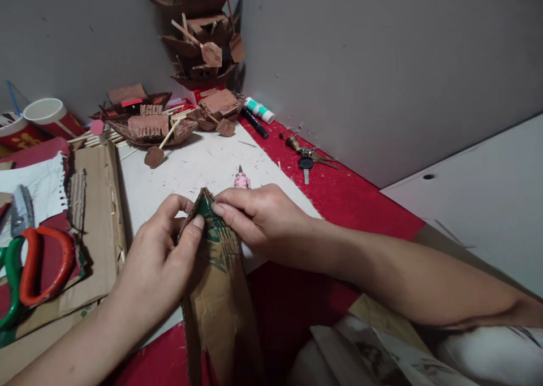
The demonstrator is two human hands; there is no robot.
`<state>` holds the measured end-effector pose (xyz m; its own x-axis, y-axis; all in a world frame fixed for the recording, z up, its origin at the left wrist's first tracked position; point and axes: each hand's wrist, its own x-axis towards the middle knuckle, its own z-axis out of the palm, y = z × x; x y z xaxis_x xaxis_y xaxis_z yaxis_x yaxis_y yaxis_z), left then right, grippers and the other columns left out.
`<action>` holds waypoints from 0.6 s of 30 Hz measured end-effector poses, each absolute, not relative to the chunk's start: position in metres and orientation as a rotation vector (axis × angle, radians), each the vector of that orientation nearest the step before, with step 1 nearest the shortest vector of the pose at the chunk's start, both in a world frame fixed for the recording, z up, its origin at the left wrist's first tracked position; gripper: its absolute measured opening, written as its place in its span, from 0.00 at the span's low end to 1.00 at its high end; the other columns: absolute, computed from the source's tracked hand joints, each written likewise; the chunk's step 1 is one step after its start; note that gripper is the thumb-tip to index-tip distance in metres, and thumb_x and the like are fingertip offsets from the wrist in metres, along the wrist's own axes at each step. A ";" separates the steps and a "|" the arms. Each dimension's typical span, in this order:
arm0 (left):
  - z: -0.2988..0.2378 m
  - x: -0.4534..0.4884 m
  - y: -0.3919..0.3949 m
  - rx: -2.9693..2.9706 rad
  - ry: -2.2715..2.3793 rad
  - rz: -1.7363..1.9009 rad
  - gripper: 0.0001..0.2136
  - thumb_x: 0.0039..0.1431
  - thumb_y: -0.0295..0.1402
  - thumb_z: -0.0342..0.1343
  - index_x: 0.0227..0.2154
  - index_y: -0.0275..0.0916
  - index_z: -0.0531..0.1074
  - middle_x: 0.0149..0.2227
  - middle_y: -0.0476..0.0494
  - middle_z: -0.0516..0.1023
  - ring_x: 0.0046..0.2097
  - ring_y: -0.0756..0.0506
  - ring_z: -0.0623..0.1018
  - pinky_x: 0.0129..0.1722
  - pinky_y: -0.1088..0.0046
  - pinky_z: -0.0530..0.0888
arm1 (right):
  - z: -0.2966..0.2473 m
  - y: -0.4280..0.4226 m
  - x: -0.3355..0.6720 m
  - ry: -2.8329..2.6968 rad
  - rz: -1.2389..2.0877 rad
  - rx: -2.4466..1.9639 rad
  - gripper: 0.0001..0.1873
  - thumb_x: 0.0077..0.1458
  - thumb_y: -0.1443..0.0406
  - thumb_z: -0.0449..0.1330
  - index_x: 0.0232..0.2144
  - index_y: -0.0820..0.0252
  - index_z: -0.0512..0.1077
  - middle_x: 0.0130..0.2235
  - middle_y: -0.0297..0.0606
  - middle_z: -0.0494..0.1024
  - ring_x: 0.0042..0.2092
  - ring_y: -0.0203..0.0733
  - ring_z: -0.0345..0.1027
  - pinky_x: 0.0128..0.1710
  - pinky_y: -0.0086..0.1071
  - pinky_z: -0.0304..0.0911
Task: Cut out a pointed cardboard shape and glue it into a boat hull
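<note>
A folded piece of brown corrugated cardboard (pixel 218 295) with green print near its tip stands between my hands, its point facing away from me. My left hand (pixel 159 261) pinches the left side of the tip with thumb and fingers closed on it. My right hand (pixel 258 219) presses the right side of the same tip, fingers closed on the cardboard. Just beyond the tip lies a small pink tool (pixel 241 179) on the white sheet (pixel 199 165).
Several brown cardboard boat models (pixel 155 127) lie at the back, and more are stacked in the corner (pixel 199 29). Red-and-green scissors (pixel 29 270) and cardboard scraps sit at left. A glue stick (pixel 259 110), black marker (pixel 254 123) and keys (pixel 307 157) lie on the red surface.
</note>
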<state>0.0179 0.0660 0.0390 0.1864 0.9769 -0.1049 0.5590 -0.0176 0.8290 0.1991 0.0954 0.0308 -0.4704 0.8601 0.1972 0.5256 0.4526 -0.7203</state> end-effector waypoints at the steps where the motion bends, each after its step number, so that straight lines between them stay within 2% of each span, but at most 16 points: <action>1: 0.038 0.018 0.066 1.690 1.459 0.674 0.09 0.63 0.43 0.48 0.35 0.44 0.64 0.23 0.54 0.66 0.22 0.51 0.66 0.21 0.76 0.61 | 0.030 0.095 0.199 -2.164 0.797 -1.145 0.13 0.62 0.65 0.51 0.26 0.62 0.67 0.23 0.30 0.66 0.25 0.31 0.56 0.28 0.26 0.51; 5: 0.034 0.017 0.066 1.722 1.429 0.689 0.09 0.63 0.42 0.48 0.33 0.43 0.63 0.26 0.53 0.66 0.27 0.50 0.66 0.25 0.75 0.64 | 0.026 0.095 0.196 -2.154 0.808 -1.135 0.15 0.61 0.66 0.51 0.22 0.61 0.62 0.21 0.28 0.62 0.24 0.30 0.53 0.27 0.25 0.50; 11: 0.028 0.020 0.069 1.717 1.413 0.697 0.09 0.64 0.40 0.47 0.32 0.43 0.62 0.26 0.52 0.64 0.28 0.49 0.65 0.27 0.73 0.63 | 0.026 0.096 0.192 -2.128 0.848 -1.128 0.15 0.59 0.68 0.52 0.20 0.61 0.59 0.21 0.27 0.60 0.24 0.29 0.52 0.27 0.25 0.49; 16: 0.027 0.019 0.068 1.732 1.417 0.699 0.09 0.64 0.41 0.46 0.32 0.43 0.62 0.26 0.53 0.65 0.28 0.49 0.64 0.26 0.73 0.62 | 0.025 0.100 0.192 -2.078 0.972 -1.073 0.15 0.60 0.68 0.52 0.21 0.62 0.62 0.21 0.28 0.62 0.25 0.29 0.53 0.27 0.25 0.49; 18: 0.029 0.019 0.067 1.744 1.430 0.682 0.08 0.65 0.42 0.46 0.37 0.44 0.63 0.23 0.55 0.64 0.25 0.50 0.63 0.24 0.73 0.59 | 0.024 0.101 0.192 -2.059 1.018 -1.054 0.14 0.60 0.68 0.52 0.22 0.64 0.65 0.21 0.28 0.62 0.25 0.29 0.54 0.27 0.25 0.50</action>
